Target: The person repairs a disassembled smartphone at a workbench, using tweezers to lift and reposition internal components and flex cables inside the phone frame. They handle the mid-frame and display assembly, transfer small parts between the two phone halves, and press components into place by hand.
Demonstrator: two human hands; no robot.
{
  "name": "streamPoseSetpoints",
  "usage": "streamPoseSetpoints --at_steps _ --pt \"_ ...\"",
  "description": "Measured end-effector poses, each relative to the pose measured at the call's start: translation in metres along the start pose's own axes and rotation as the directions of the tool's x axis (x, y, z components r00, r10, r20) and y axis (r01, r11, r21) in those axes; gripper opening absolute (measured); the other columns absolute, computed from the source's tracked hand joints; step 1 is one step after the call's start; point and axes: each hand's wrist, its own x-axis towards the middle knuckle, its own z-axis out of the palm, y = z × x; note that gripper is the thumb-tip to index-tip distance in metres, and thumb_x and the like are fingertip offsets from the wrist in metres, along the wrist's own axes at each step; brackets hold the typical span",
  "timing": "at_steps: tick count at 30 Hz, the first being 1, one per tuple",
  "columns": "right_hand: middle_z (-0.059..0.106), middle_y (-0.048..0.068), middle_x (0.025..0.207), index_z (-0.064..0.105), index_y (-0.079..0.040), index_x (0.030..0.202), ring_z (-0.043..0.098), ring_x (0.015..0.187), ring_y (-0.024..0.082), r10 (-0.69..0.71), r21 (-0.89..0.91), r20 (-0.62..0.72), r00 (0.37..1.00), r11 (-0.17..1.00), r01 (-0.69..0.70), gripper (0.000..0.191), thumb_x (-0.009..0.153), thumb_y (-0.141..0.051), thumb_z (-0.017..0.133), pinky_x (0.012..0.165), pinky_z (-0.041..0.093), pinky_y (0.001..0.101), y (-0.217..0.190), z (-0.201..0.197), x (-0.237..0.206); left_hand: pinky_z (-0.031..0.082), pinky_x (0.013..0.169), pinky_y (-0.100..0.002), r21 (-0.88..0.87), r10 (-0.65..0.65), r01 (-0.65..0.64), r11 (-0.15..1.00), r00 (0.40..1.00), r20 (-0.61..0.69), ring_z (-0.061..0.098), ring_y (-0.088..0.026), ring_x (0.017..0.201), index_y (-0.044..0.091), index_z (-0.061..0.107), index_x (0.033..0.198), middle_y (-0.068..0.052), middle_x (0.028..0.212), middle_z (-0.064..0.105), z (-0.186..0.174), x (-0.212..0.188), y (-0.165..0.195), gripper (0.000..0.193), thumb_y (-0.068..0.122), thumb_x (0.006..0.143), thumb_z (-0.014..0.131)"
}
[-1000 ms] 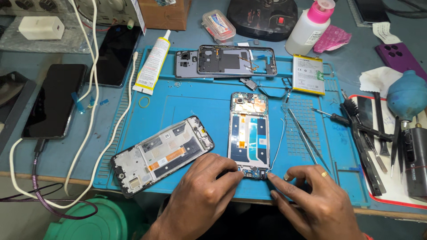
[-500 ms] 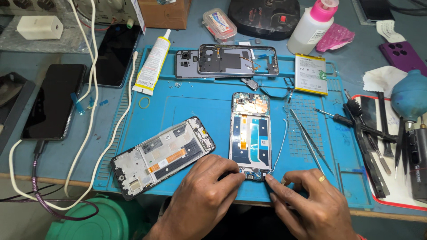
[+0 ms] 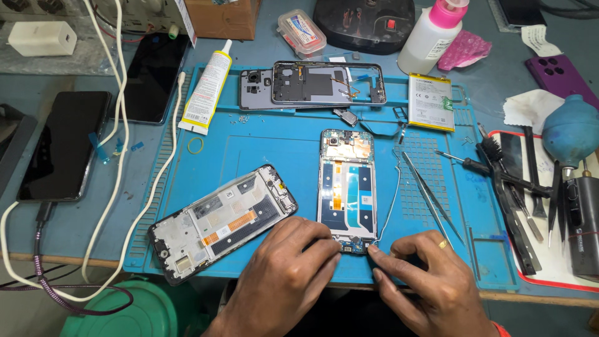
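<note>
While both hands [image 3: 349, 262] seemingly pinch its bottom edge, opened phone [image 3: 347, 184] lies lengthwise, camera away.

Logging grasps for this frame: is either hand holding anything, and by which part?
Both hands work at the bottom end of the opened phone. The left hand presses on its lower edge; the right hand pinches the thin wire at its lower end.

Upper left: 2 dark, blank phone screens [image 3: 65, 146], [image 3: 151, 78] lying flat. Beside them, white glue tube [image 3: 206, 87] with printed label. Top centre: small clear plastic box [image 3: 302, 32], red-and-white label. Upper right: white bottle [image 3: 429, 40], pink cap; yellow-edged battery label [image 3: 431, 102].
</note>
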Motion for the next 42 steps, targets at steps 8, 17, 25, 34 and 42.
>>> streamPoseSetpoints --at_steps 8,17,25,34,42 --pt "0.067 0.007 0.095 0.077 -0.008 0.112 0.069 0.08 0.019 0.165 0.064 -0.059 0.985 0.985 -0.161 0.042 0.072 -0.019 0.084 0.068 0.057 0.0329 -0.008 -0.005 0.011 0.053 0.083 -0.04 0.053 -0.055 0.056 0.997 0.998 -0.022 0.066 -0.027 0.095 0.001 0.075 0.103 -0.01 0.1 0.067 0.006 0.0 0.004 0.019 0.011 0.087 0.076" --pt "0.068 0.004 0.098 0.081 -0.015 0.103 0.067 0.077 0.017 0.253 0.032 0.125 0.959 0.965 -0.259 0.033 0.071 -0.025 0.087 0.062 0.057 0.0326 -0.009 -0.006 0.033 0.053 0.083 -0.04 0.04 -0.081 0.082 0.996 0.996 -0.021 0.066 -0.027 0.095 0.001 0.074 0.106 -0.011 0.101 0.066 0.006 0.0 0.006 0.02 0.01 0.088 0.076" --pt "0.068 0.004 0.095 0.082 -0.013 0.1 0.067 0.075 0.017 0.233 0.087 0.141 0.962 0.965 -0.247 0.033 0.068 -0.02 0.087 0.059 0.054 0.0315 -0.007 -0.008 0.035 0.052 0.084 -0.04 0.04 -0.073 0.074 0.997 0.997 -0.015 0.065 -0.028 0.095 0.002 0.073 0.105 -0.01 0.101 0.066 0.004 0.002 0.007 0.02 0.011 0.088 0.076" --pt "0.068 0.005 0.095 0.081 -0.013 0.1 0.065 0.083 0.018 0.204 0.149 0.128 0.971 0.964 -0.222 0.032 0.069 -0.017 0.087 0.063 0.056 0.0314 -0.01 -0.012 0.038 0.05 0.083 -0.042 -0.022 -0.131 0.132 0.991 0.99 0.047 0.064 -0.031 0.095 0.001 0.073 0.103 -0.012 0.101 0.064 -0.003 0.009 0.008 0.02 0.011 0.086 0.075" --pt "0.068 0.006 0.102 0.081 -0.015 0.105 0.065 0.082 0.019 0.143 0.123 0.11 0.984 0.98 -0.156 0.035 0.07 -0.018 0.087 0.067 0.055 0.0326 -0.01 -0.011 0.039 0.05 0.083 -0.041 -0.036 -0.136 0.137 0.99 0.99 0.049 0.065 -0.029 0.093 0.004 0.075 0.103 -0.009 0.098 0.067 -0.007 0.011 0.005 0.018 0.011 0.086 0.075"
